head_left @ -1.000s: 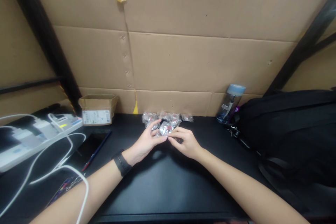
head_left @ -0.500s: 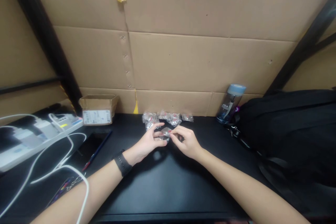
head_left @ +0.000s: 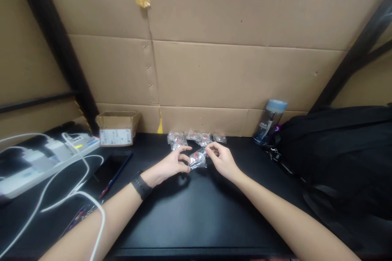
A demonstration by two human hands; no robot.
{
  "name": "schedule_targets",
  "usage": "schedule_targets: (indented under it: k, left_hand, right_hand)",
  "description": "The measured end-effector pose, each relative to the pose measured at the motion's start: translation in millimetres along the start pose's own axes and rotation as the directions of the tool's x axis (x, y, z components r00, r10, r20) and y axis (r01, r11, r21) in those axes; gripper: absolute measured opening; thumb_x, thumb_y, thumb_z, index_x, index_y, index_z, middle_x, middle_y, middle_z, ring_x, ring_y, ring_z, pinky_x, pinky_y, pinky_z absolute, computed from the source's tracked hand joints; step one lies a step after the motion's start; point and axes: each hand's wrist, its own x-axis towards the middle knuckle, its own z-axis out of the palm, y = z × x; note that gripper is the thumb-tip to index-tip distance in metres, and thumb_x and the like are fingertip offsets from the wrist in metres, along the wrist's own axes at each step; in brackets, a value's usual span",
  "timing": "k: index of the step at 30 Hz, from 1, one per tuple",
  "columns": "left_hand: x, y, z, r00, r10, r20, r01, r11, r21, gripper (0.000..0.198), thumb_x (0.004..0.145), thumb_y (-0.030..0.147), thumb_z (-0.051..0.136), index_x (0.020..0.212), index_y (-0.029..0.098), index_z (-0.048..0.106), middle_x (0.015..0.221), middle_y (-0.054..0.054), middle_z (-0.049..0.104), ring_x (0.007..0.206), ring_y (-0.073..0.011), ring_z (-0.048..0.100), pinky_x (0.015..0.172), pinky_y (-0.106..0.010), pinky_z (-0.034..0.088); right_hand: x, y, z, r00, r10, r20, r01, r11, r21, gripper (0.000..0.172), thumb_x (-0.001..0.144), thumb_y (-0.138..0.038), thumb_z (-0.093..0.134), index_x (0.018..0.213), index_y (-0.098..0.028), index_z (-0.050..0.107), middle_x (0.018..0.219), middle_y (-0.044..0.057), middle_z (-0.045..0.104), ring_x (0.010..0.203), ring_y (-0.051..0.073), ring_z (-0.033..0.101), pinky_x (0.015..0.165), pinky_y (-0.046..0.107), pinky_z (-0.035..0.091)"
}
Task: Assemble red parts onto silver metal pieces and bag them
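Note:
A small clear plastic packet [head_left: 197,159] with red marks and something shiny inside is between my hands, above the black table [head_left: 196,220]. My right hand [head_left: 223,160] pinches its upper right corner between thumb and fingertips. On the packet's left side, my left hand [head_left: 174,165] has its fingers spread, thumb and fingertips close to the packet's edge. Several similar packets [head_left: 176,137] lie in a group just behind my hands, near the cardboard wall.
At the left are a white power strip [head_left: 61,153] with cables, a phone [head_left: 112,167], a pen and an open cardboard box [head_left: 118,136]. A water bottle [head_left: 269,122] and a black backpack [head_left: 339,163] stand at the right.
The packet between my hands now shows more of its face and sits slightly lower. My right hand has shifted a little to the right, and the view has moved slightly.

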Motion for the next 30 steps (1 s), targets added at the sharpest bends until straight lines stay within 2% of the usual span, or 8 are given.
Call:
schedule_targets:
  k: [5,10,14,18,21,23,26,30]
  left_hand:
    - [0.4,5.3,-10.6,0.999,-0.028,0.044,0.024,0.997,0.080,0.084,0.059,0.004,0.073,0.137,0.020,0.048,0.086,0.001,0.066,0.069,-0.0131,0.063,0.065,-0.026,0.046]
    - [-3.0,15.0,-22.3,0.997,0.002,0.083,-0.012,0.992,0.128,0.081,0.058,0.003,0.070,0.135,0.021,0.052,0.087,0.000,0.069,0.063,-0.0091,0.057,0.060,-0.022,0.041]
    - [-0.1,19.0,-26.4,0.996,0.085,0.008,-0.086,0.989,0.122,0.070,0.063,0.005,0.066,0.130,0.019,0.058,0.089,-0.003,0.070,0.067,-0.0107,0.058,0.061,-0.022,0.041]
    - [7.4,15.3,-22.5,0.958,0.228,-0.172,-0.222,0.973,0.053,0.052,0.071,0.013,0.071,0.122,0.018,0.062,0.104,-0.006,0.069,0.079,-0.0125,0.062,0.069,-0.023,0.046]
    - [11.7,8.4,-17.7,0.934,0.244,-0.263,-0.243,0.969,0.036,0.044,0.077,0.025,0.074,0.118,0.019,0.060,0.105,-0.004,0.067,0.082,-0.0130,0.063,0.069,-0.023,0.047]
    - [12.7,2.3,-13.5,0.935,0.236,-0.266,-0.215,0.971,0.105,0.044,0.080,0.035,0.076,0.116,0.020,0.055,0.090,-0.001,0.067,0.073,-0.0129,0.062,0.065,-0.024,0.045]
    - [11.2,-7.2,-3.5,0.943,0.266,-0.201,-0.203,0.936,0.288,0.056,0.077,0.044,0.081,0.116,0.022,0.048,0.070,0.004,0.065,0.062,-0.0150,0.062,0.064,-0.027,0.046]
    - [7.7,-15.1,12.5,0.932,0.330,-0.150,-0.243,0.876,0.417,0.057,0.081,0.046,0.078,0.121,0.024,0.045,0.077,0.001,0.072,0.068,-0.0194,0.069,0.069,-0.030,0.048]
  right_hand:
    - [2.1,-4.0,-7.8,0.991,0.003,0.135,0.002,0.999,-0.039,0.024,0.099,-0.040,0.056,0.088,-0.021,0.064,0.073,0.003,0.071,0.068,0.019,0.069,0.068,0.031,0.053]
    - [1.6,-8.5,-11.9,0.985,-0.039,0.166,0.056,0.994,-0.099,0.022,0.099,-0.037,0.055,0.089,-0.021,0.065,0.076,0.004,0.073,0.070,0.019,0.071,0.069,0.031,0.053]
    - [0.6,-5.2,-7.9,0.984,0.016,0.179,-0.013,1.000,-0.015,0.024,0.098,-0.040,0.057,0.087,-0.020,0.064,0.077,0.005,0.074,0.068,0.018,0.071,0.070,0.030,0.056]
    - [0.3,-0.7,-1.0,0.975,0.133,0.180,-0.160,0.976,0.150,0.030,0.092,-0.047,0.064,0.086,-0.018,0.063,0.076,0.006,0.075,0.065,0.017,0.071,0.066,0.030,0.057]
    - [0.6,0.3,2.5,0.965,0.193,0.178,-0.231,0.945,0.230,0.034,0.088,-0.050,0.068,0.086,-0.017,0.062,0.075,0.007,0.076,0.064,0.017,0.072,0.064,0.029,0.056]
    - [0.6,0.6,3.7,0.960,0.220,0.171,-0.259,0.930,0.260,0.035,0.087,-0.051,0.070,0.086,-0.017,0.062,0.075,0.007,0.076,0.064,0.017,0.073,0.063,0.028,0.055]
    - [0.0,0.9,4.6,0.954,0.242,0.176,-0.285,0.914,0.288,0.036,0.086,-0.051,0.071,0.086,-0.017,0.062,0.075,0.007,0.076,0.063,0.017,0.073,0.063,0.028,0.055]
    - [-1.5,0.2,6.7,0.952,0.236,0.196,-0.287,0.910,0.300,0.035,0.087,-0.050,0.071,0.085,-0.017,0.062,0.074,0.006,0.075,0.064,0.016,0.072,0.064,0.027,0.055]
